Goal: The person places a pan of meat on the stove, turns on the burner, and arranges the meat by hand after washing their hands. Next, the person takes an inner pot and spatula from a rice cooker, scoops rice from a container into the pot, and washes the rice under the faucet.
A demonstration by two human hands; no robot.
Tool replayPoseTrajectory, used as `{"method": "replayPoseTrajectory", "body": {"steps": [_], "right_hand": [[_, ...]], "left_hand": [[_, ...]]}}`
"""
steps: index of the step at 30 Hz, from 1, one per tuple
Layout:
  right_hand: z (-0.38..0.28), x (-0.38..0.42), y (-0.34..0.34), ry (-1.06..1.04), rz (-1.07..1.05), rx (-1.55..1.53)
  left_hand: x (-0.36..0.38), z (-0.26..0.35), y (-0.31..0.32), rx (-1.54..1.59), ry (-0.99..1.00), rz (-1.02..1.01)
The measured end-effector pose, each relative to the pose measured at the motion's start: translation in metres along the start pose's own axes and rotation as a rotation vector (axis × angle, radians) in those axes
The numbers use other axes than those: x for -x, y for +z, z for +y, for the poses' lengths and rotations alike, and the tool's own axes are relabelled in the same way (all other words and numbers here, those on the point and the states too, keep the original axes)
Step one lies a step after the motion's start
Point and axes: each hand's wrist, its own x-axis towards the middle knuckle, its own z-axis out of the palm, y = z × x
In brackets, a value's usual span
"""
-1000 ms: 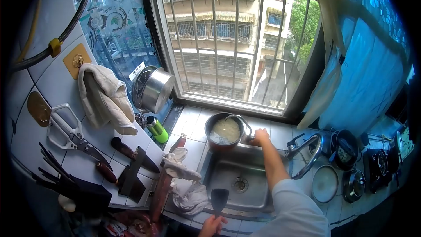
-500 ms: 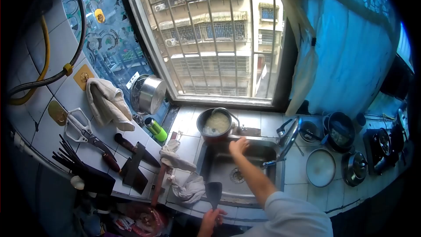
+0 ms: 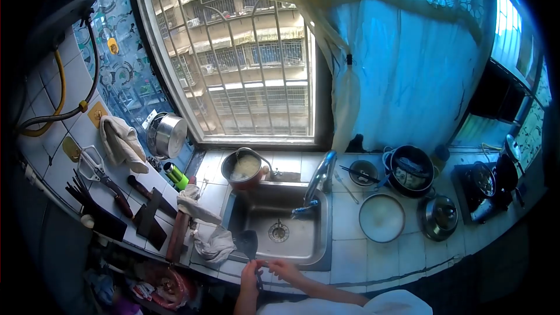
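My left hand (image 3: pixel 251 269) is closed around the handle of a dark spatula (image 3: pixel 247 244), whose blade tilts up over the sink's front left corner. Close beside it, my right hand (image 3: pixel 282 269) has its fingers drawn together near the spatula handle; whether it holds anything is too small to tell. Both hands are at the front edge of the steel sink (image 3: pixel 326 227), where the drain shows and the faucet (image 3: pixel 318 186) stands at the right rim. Behind the sink's back left corner, a pot (image 3: pixel 243 182) holds pale contents. A crumpled cloth (image 3: pixel 214 245) lies left of the spatula.
To the right are a round pale-topped dish (image 3: pixel 381 218), a lidded pot (image 3: pixel 438 218), a dark pan (image 3: pixel 408 170), a small bowl (image 3: pixel 363 173) and a stove (image 3: pixel 472 198). On the left are a cleaver (image 3: pixel 150 221), knives, scissors (image 3: pixel 91 164) and a green bottle (image 3: pixel 175 176).
My right hand has drawn back from the rear of the sink to beside my left hand. The view has turned right, showing more of the stove side. My left hand keeps the spatula.
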Motion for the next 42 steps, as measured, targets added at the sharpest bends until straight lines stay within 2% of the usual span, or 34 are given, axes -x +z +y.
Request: {"method": "replayPoseTrajectory", "body": {"steps": [1,4,5,9,12,13,14,16,18,20,22,24,25,27,28,30,32,34,37,42], "right_hand": [[0.001,0.001,0.002,-0.064,-0.021,0.003],[-0.008,0.007,0.002,-0.047,-0.075,0.085],[-0.012,0.011,0.005,-0.061,-0.064,0.122],[-0.003,0.000,0.023,-0.194,-0.070,0.056],[0.005,-0.012,0.048,-0.299,0.021,0.016],[0.008,-0.017,0.057,-0.329,0.070,-0.029],[0.008,-0.022,0.063,-0.318,0.075,-0.064],[0.000,-0.024,0.069,-0.297,0.088,0.006],[-0.013,-0.019,0.076,-0.322,0.133,0.030],[-0.012,-0.027,0.084,-0.468,0.408,0.032],[-0.018,-0.031,0.087,-0.414,0.536,-0.102],[-0.041,-0.025,0.094,-0.194,0.610,-0.275],[-0.043,-0.029,0.096,-0.193,0.617,-0.267],[-0.043,-0.036,0.098,-0.155,0.363,-0.530],[-0.042,-0.038,0.097,-0.137,0.240,-0.657],[-0.045,-0.044,0.099,-0.012,0.237,-0.672],[-0.038,-0.054,0.102,-0.046,0.294,-0.683],[-0.041,-0.049,0.107,-0.043,0.337,-0.641],[-0.050,-0.046,0.114,0.029,0.365,-0.645],[-0.051,-0.057,0.118,0.108,0.345,-0.599]], "left_hand": [[-0.001,0.001,0.004,0.008,-0.001,-0.021],[-0.017,0.000,0.007,0.047,0.068,-0.164],[-0.008,0.018,0.018,0.069,0.053,-0.193],[-0.026,0.025,0.017,0.053,-0.016,-0.221],[-0.041,0.023,0.004,0.026,0.004,-0.227],[-0.034,0.033,0.003,0.023,-0.029,-0.292],[-0.038,0.034,0.000,-0.006,0.048,-0.311],[-0.031,0.051,-0.007,0.022,-0.017,-0.414],[-0.053,0.049,-0.017,-0.031,0.045,-0.483],[-0.065,0.050,-0.024,-0.022,0.102,-0.475],[-0.065,0.061,-0.026,0.064,0.100,-0.439],[-0.070,0.075,-0.035,0.138,-0.044,-0.564],[-0.073,0.081,-0.038,0.146,-0.047,-0.571],[-0.072,0.088,-0.042,0.347,-0.291,-0.816],[-0.066,0.090,-0.040,0.435,-0.376,-0.867],[-0.060,0.093,-0.037,0.342,-0.363,-0.937],[-0.068,0.082,-0.039,0.382,-0.382,-0.920],[-0.070,0.081,-0.044,0.323,-0.322,-1.023],[-0.047,0.099,-0.049,0.262,-0.329,-0.971],[-0.051,0.096,-0.061,0.327,-0.389,-0.977]]}}
